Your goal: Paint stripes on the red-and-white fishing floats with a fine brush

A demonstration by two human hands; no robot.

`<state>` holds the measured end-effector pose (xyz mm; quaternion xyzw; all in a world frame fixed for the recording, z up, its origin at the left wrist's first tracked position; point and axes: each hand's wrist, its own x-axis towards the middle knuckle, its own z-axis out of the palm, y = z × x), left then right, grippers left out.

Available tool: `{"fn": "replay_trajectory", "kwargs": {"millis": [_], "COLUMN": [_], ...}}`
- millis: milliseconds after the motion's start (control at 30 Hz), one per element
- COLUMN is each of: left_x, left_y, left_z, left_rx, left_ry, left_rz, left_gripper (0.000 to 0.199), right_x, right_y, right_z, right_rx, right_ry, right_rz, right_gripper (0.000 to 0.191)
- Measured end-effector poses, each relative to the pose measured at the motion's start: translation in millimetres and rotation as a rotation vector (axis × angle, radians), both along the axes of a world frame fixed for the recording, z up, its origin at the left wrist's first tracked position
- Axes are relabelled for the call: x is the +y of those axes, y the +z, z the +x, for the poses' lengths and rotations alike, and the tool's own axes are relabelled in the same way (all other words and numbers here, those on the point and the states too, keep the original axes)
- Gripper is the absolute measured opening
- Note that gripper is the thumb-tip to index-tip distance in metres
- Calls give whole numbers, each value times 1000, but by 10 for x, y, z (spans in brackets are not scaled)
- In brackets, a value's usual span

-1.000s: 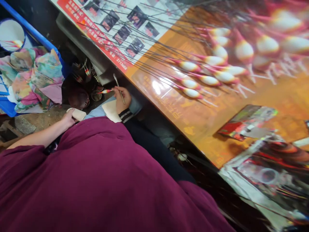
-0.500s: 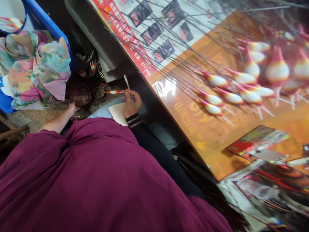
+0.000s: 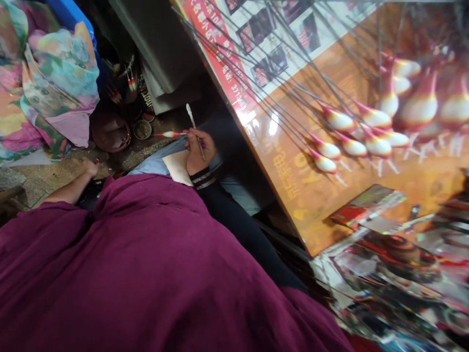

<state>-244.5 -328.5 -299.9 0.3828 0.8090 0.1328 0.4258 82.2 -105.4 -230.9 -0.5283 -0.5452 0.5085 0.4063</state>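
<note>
Above my lap, my right hand is closed around a thin pale pen-like stick. The same fingers pinch the end of a slim fishing float, striped red, yellow and white, pointing left. Beneath that hand a piece of pale card lies on my thigh. My left hand is down low at the left, over the floor, with its fingers loosely apart and nothing visible in them. Beyond it are a dark red bowl and a small round tin.
An orange table stands at the right, bearing several white-bodied fishing floats with long dark stems. Its near end holds a flat phone-like object and clutter. Patterned cloth drapes over a blue crate at upper left.
My left hand has drawn back from the bowl, toward my body. My right hand still holds the stick and float in nearly the same place. The view has shifted slightly.
</note>
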Motion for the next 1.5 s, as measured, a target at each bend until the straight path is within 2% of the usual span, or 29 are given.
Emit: {"fn": "replay_trajectory", "kwargs": {"millis": [100,167,233,333,433,500,567,633,733,900,1000,1233,1400,1500], "left_x": [213,409,638,988,1239,1314,1315,1270,1185,1132,1130,1127,1158,1162], "left_y": [-12,76,246,555,771,838,878,932,1086,1417,1513,1453,1414,1382], "left_z": [266,541,843,1234,1481,1568,1602,1585,1479,1230,1182,1303,1342,1363], "left_rx": [62,26,-97,-295,-341,-378,-426,-455,-421,-368,-422,-626,-677,-678], "left_ry": [49,11,-117,-400,-581,-604,-547,-437,-289,-259,-238,-169,-204,-221], "left_rz": [-45,41,258,588,697,706,675,629,604,566,526,502,531,537], "left_gripper": [19,15,23,48,58,53,42,33,28,31,27,23,22,24], "right_x": [10,16,18,19,29,42,53,60,63,50,9,-83,-108,-104], "right_y": [51,87,117,141,144,140,142,153,189,254,291,336,358,379], "right_z": [-20,-44,-69,-95,-109,-117,-129,-142,-155,-170,-203,-325,-369,-372], "right_rx": [-14,-8,2,16,17,15,43,94,139,150,141,177,196,145], "right_ry": [18,22,21,20,11,-4,-18,-17,11,12,37,151,222,217], "right_rz": [-43,-77,-95,-74,-43,-37,-33,-35,-63,-68,-71,-107,-149,-95], "right_gripper": [36,37,38,39,39,40,40,41,42,42,45,53,53,48]}}
